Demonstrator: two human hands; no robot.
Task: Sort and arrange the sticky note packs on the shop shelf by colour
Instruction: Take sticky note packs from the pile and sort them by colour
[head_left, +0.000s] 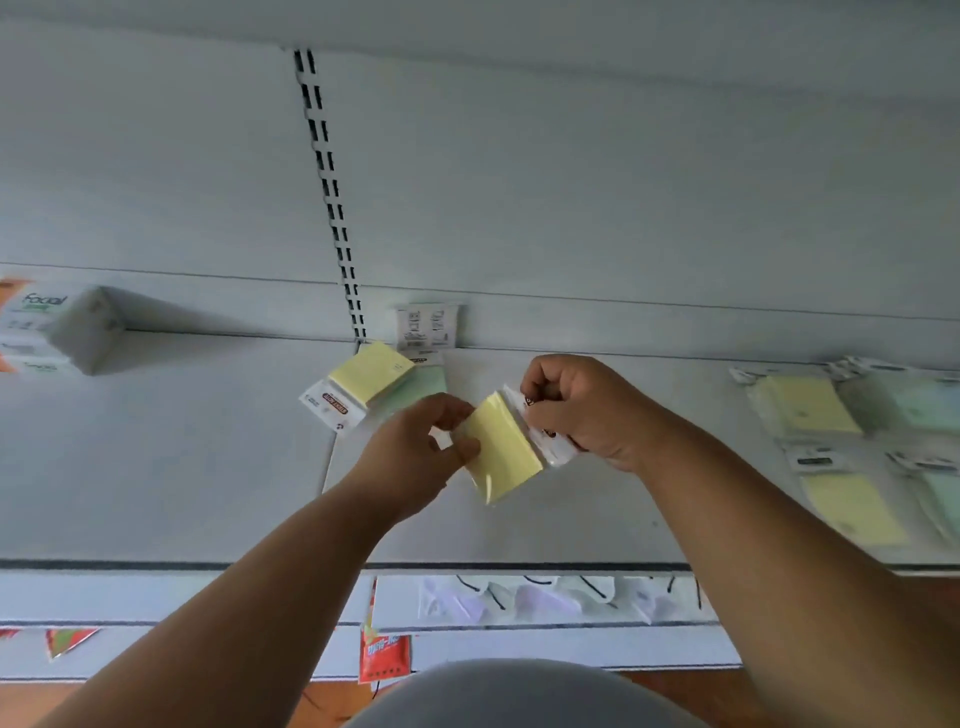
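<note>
Above the white shelf (156, 467), left hand (410, 457) pinches the lower-left corner of a pale yellow sticky note pack (501, 452) in clear wrap, tilted, right hand (582, 410) fingers curled gripping its white printed header, right of a stacked yellow-on-green pair (371, 382).

Read "Facial" in green on the tissue box (57, 327) at the shelf's far left. Made out "sticky note" only faintly, in white on a red-brown band across the header card of the yellow sticky note pack (363, 387) lying near the back panel. Found small print on the white price tag (427, 326) behind it too blurred to read. Saw white characters on the red sachet (383, 656) hanging below, also illegible.
</note>
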